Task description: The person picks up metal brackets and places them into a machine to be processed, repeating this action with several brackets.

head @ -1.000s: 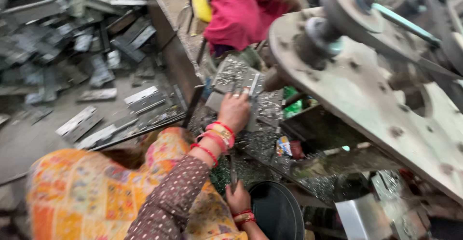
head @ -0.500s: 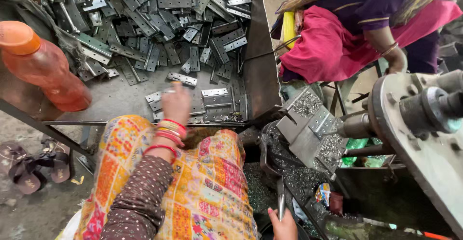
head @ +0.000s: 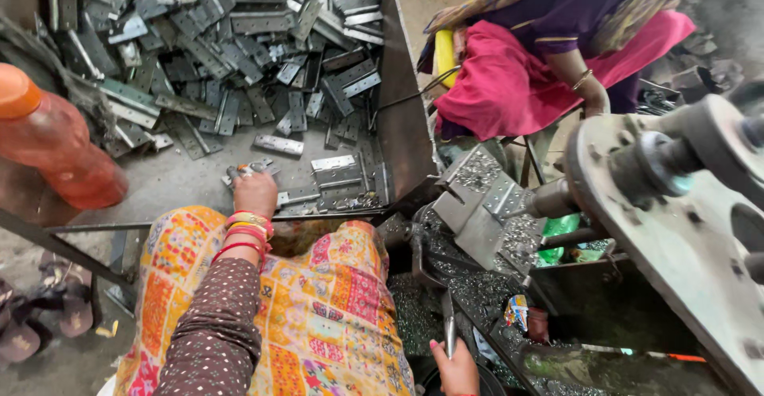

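Right hand [head: 458,364]: bottom centre of the frame, nearest the camera; its fingers are curled around a thin grey metal rod [head: 448,328] that stands up from the hand.
Lap: a patterned orange and yellow cloth [head: 318,316] fills the lower middle, soft and creased, with a brown dotted sleeve [head: 211,328] lying across it.
Left hand [head: 255,195]: just above the lap, red and gold bangles [head: 245,230] at the wrist; the fingers are bent down onto a small flat metal piece [head: 248,170] at the near edge of the tray, and I cannot tell whether they have closed on it.
Doing this well: judging by the reach, the hand should take one plate only, pinching it by the flat faces and keeping clear of the cut edges, which look sharp.
Tray [head: 398,125]: a wide grey steel bin, dull and scuffed, with a tall dark side wall at centre frame.
Plates [head: 239,54]: a loose heap of flat punched strips and rectangles, grey, hard, some shiny, across the upper left.
Bottle [head: 56,145]: orange plastic, rounded, at the left edge.
Machine [head: 668,205]: heavy rusty steel plate with a shaft, right side; perforated metal pieces [head: 485,197] lie beside it amid shavings.
Other person [head: 549,54]: upper right, seated, in pink and purple cloth.
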